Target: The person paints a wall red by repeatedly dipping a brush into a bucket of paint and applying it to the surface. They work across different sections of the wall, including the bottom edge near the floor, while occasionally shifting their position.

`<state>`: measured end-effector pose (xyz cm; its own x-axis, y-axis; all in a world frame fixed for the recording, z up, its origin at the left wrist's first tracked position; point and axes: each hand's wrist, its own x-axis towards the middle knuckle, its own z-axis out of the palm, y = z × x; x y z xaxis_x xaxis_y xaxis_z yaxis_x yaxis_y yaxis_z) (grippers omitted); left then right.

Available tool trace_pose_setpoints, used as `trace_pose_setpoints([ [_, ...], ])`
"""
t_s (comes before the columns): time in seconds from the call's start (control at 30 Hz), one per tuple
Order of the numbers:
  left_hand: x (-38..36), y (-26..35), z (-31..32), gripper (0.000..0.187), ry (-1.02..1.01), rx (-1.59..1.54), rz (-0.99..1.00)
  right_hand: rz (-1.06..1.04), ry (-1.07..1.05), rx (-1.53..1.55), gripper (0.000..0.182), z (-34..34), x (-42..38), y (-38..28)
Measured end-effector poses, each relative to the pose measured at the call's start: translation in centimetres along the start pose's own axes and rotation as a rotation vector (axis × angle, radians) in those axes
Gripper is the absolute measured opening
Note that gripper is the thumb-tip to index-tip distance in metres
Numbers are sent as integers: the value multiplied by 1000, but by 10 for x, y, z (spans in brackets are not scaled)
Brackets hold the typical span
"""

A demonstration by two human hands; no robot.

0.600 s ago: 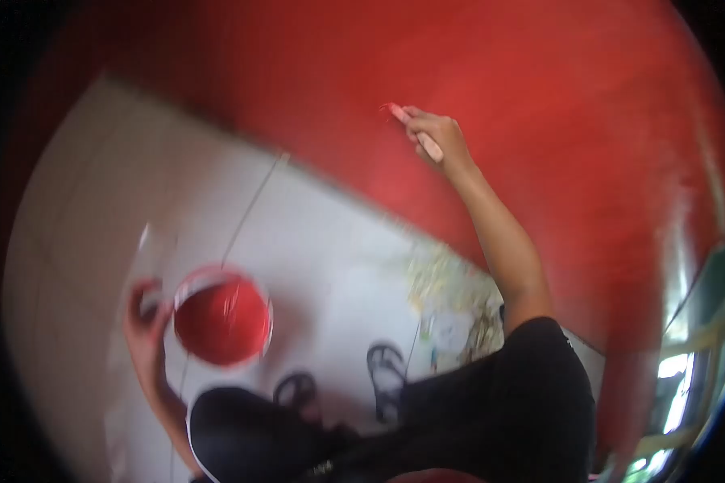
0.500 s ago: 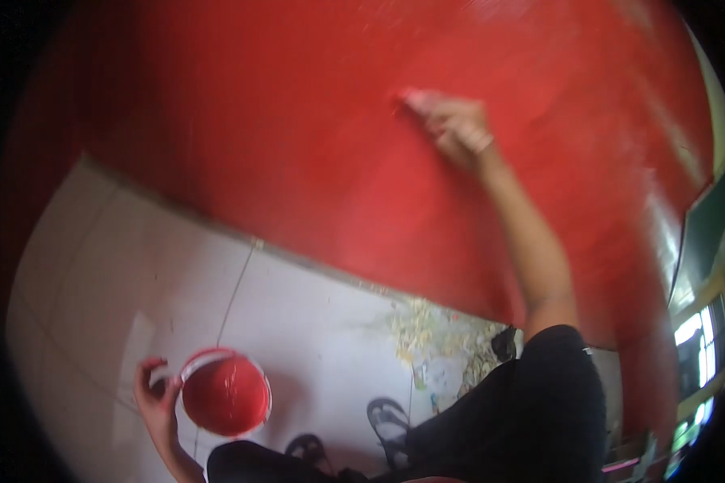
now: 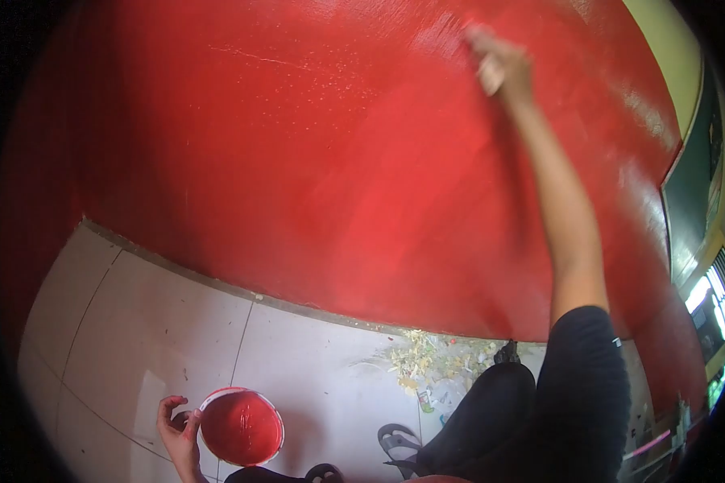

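Observation:
Up on the red wall (image 3: 362, 185), my right hand (image 3: 503, 68) is closed around a paintbrush (image 3: 479, 39), its red-smeared head against the wall; motion blurs both. Streaky wet strokes show beside the brush. Low on the left, my left hand (image 3: 179, 431) has curled fingers at the rim of a paint bucket (image 3: 242, 427) and appears to hold it there. Red paint fills much of the bucket, and its white rim is smeared red. The exact grip on the bucket is partly hidden.
Pale floor tiles (image 3: 161, 322) meet the wall along a dusty edge. Paint scrapings and litter (image 3: 439, 358) lie at the wall's foot near my dark-clothed knee. My sandalled foot (image 3: 399, 443) is beside them. A green board (image 3: 693, 193) and windows stand at the right.
My right hand has moved the brush up and to the right along the wall. The view has shifted, so the bucket and left hand appear lower and farther right.

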<state>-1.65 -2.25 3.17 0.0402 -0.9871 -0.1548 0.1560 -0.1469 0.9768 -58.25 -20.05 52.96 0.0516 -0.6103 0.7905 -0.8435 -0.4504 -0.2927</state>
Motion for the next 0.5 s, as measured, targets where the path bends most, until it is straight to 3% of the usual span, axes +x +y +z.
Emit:
trace_pose_setpoints([
  [0.07, -5, 2, 1, 38, -17, -7, 12, -386, -122, -421, 22, 61, -92, 33],
  [0.1, 1, 1, 0, 38, -20, 5, 11, -569, -282, -893, 22, 83, -134, 25],
  [0.17, 7, -2, -1, 37, -17, 40, 72, -506, -407, -735, 19, 133, -206, 28],
  [0.23, 6, -10, 1, 35, 21, 78, 75, -270, -872, -486, 23, 158, -256, 27],
  [0.27, 3, -12, 3, 33, 17, 62, 44, -274, -871, -471, 23, 162, -268, 23],
  [0.33, -4, -19, 6, 30, 18, 65, 37, -173, -1088, -292, 21, 172, -282, 13],
  [0.37, -8, -20, 8, 30, 27, 81, 63, -177, -1082, -282, 21, 171, -278, 15],
  [0.43, -5, -28, 5, 31, 37, 109, 68, 219, -838, 141, 21, 148, -256, 20],
  [0.5, -4, -18, 11, 31, 29, 140, 27, -173, -555, -47, 21, 105, -218, 43],
])
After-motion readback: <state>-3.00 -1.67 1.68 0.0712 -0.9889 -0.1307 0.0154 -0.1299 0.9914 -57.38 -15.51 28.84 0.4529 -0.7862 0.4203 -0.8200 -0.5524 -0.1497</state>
